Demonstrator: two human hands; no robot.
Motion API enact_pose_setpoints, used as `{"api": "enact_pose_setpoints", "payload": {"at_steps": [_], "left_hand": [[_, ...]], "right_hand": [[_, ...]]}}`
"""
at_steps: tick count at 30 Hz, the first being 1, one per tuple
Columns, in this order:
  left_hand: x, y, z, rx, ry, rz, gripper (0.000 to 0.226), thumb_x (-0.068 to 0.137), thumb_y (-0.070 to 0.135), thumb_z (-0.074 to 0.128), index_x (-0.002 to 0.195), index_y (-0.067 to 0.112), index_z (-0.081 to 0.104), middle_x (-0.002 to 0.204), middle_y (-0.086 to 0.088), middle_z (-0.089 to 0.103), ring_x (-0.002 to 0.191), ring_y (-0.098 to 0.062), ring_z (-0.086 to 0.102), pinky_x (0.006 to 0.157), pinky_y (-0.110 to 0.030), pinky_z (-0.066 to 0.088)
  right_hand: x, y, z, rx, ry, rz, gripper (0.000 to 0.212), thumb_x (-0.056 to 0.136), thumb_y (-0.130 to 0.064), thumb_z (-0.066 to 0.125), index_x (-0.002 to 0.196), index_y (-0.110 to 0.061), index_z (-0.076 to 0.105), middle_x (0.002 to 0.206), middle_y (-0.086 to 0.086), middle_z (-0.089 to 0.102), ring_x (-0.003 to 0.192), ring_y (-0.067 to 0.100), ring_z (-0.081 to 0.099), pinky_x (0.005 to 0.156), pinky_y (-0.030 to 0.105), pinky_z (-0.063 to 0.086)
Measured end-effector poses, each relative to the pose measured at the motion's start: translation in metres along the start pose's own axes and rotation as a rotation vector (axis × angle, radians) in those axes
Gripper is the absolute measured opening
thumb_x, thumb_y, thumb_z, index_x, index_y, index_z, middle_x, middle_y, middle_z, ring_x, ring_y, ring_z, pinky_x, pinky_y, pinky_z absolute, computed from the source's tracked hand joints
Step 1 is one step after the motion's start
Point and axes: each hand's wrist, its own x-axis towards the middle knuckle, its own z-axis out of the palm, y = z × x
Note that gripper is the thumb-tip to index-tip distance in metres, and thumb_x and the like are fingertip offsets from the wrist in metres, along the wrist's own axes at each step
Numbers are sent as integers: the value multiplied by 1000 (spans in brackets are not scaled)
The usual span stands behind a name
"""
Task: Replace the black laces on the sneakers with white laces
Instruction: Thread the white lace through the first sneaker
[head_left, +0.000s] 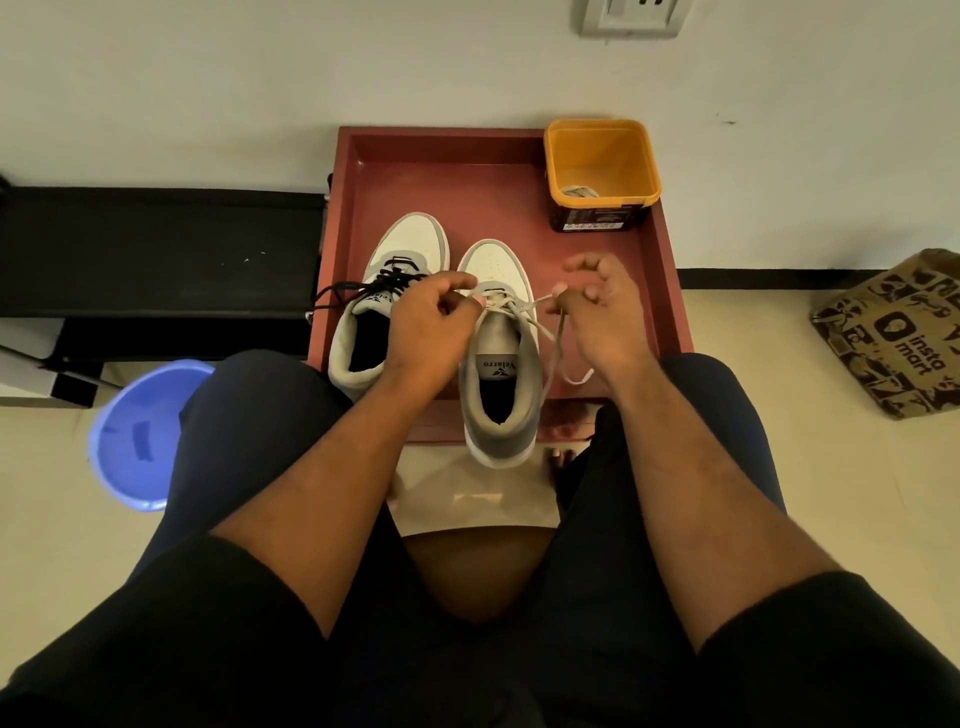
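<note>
Red shallow rectangular tray (363, 176) on the cream floor against a white wall, holding two grey-and-white sneakers side by side. Left sneaker (387, 291) threaded with a black lace (358, 288), loose ends trailing over the tray's left rim. Right sneaker (501, 364) carrying a white lace (545, 332), "Velarro" printed on its insole. Left hand (431, 322) pinching the white lace at the tongue; right hand (597, 306) pinching the lace's other strand just beside the shoe, free end looping down. Yellow square plastic tub (602, 171) in the tray's far right corner, pale lace inside. Blue plastic basin (132, 436) lower left; brown "insta mart" paper bag (893, 332) right.
</note>
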Motion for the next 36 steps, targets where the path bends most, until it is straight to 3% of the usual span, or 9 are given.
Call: {"api": "enact_pose_setpoints", "payload": {"at_steps": [2,6,10,14,19,26,30,32,36], "left_hand": [[-7,6,2,-232,-136,-125,23,94,12,59,116,15,65,97,-11,72,45,-17,55,43,-28,48],[-20,16,15,-591,-378,-321,20,102,17,46,119,21,56,103,-6,70,41,-21,54,40,-26,45],[-25,17,17,-564,-454,-354,17,99,34,51,107,18,54,91,-5,66,46,-20,54,40,-23,36],[-26,16,4,-343,-549,-265,9,95,25,60,92,18,64,70,-2,63,44,-12,45,39,-17,30],[-34,20,-11,-453,-550,-337,12,90,18,64,85,8,68,62,-2,55,46,-10,39,40,-19,24],[-39,23,-11,-676,-516,-483,16,98,20,50,88,16,61,75,-6,68,61,-18,60,58,-33,52],[-35,18,-11,-655,-479,-501,13,97,22,54,97,13,65,65,-1,60,56,-14,57,67,-36,56],[-34,16,-15,-671,-476,-484,17,94,16,59,108,11,67,73,-2,66,61,-14,61,69,-35,57],[-27,9,-23,-612,-330,-469,15,91,3,61,103,6,69,83,-7,75,68,-15,69,67,-27,60]], "right_hand": [[-7,-10,-4,324,-174,-1,22,96,1,48,108,-9,63,87,9,71,74,15,65,63,23,50],[-13,-10,-8,530,-380,4,28,93,7,49,108,-8,67,105,10,73,86,22,68,74,31,54],[-14,-9,-5,425,-250,-33,20,86,5,63,102,-3,70,92,8,75,76,19,68,61,28,56],[-7,-8,-9,255,-29,-118,14,84,-1,69,96,-8,73,81,10,73,64,15,61,52,22,50],[0,1,-14,-135,121,-56,13,86,-12,71,97,-18,74,84,-4,71,63,2,60,59,22,53],[-5,4,-2,-398,-180,-237,68,79,2,72,135,-33,54,132,-10,38,94,11,53,87,26,54],[-17,4,5,-297,-430,-195,32,86,-5,68,112,-24,71,98,-11,69,85,7,65,79,25,53],[-16,2,5,-328,-350,-178,14,88,-10,68,97,-17,76,90,3,75,80,7,65,76,26,51],[-8,0,-2,-244,-54,-87,15,86,-13,71,87,-27,75,87,8,75,69,18,66,68,23,51]]}}
